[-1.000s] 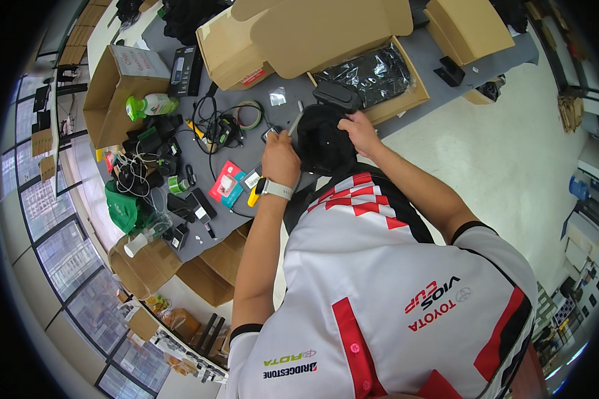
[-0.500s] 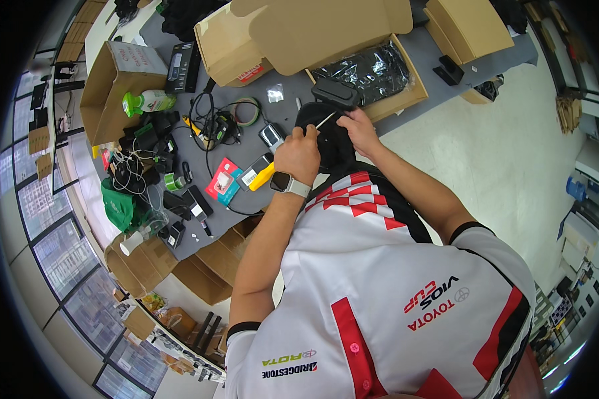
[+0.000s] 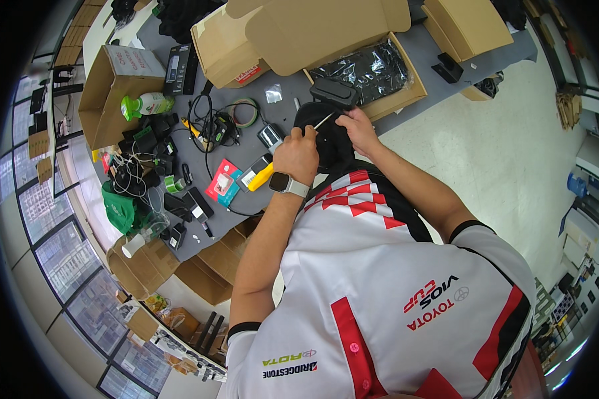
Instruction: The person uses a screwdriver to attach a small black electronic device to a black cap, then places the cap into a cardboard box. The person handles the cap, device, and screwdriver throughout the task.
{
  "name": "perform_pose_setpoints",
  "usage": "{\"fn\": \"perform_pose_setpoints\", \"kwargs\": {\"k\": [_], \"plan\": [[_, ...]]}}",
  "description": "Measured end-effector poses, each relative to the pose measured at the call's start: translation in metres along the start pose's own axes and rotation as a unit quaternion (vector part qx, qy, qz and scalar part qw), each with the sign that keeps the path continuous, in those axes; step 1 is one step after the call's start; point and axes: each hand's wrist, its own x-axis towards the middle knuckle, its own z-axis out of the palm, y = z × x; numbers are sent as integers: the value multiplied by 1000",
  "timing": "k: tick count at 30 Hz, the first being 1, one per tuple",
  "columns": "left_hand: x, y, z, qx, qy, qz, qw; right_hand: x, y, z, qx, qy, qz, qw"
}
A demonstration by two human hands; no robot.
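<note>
A black fabric piece shaped like a cap (image 3: 333,143) lies at the table's front edge, before my body. A black box-shaped device (image 3: 335,93) rests against its far end. My left hand (image 3: 297,157), with a watch at the wrist, closes around a slim tool with a thin pale shaft (image 3: 324,120) pointing over the black fabric toward my right hand. A yellow handle (image 3: 261,177) shows beside the left wrist; whether it joins the shaft is hidden. My right hand (image 3: 359,132) is closed, its thumb and fingers pinched at the black piece's right edge; the exact part gripped is hidden.
An open cardboard box (image 3: 416,93) with black plastic wrapping stands just beyond. Left on the grey table (image 3: 256,116) are tangled black cables (image 3: 209,126), a tape roll (image 3: 246,112), a red-and-blue packet (image 3: 224,183) and a green spray bottle (image 3: 146,104). Another carton (image 3: 469,30) stands far right.
The view has shifted very slightly. Both hands keep nearly the same place and grip, with the thin shaft still between them.
</note>
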Motion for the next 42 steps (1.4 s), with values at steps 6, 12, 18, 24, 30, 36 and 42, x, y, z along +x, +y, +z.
{"fn": "perform_pose_setpoints", "kwargs": {"k": [6, 12, 18, 24, 30, 36, 42], "plan": [[0, 1, 0, 11, -14, 7, 1000, 2, 1, -4, -20, -20, 3, 1000], [3, 8, -6, 128, 1, 100, 987, -5, 13, 8, -248, 14, -158, 956], [18, 0, -21, -34, -140, -38, 989, -16, 9, 17, -327, 55, -190, 924], [22, -40, -1, -504, -315, -281, 754, -18, 0, 22, -396, 11, -243, 885], [16, -46, -2, -589, -360, -320, 649, -10, -6, 13, -419, -57, -191, 886], [3, -21, 15, -189, -97, -49, 976, -3, -8, 23, -298, -22, -175, 938], [7, 8, -11, -12, -143, -53, 988, 5, 3, 29, -167, 73, -87, 979]]}}
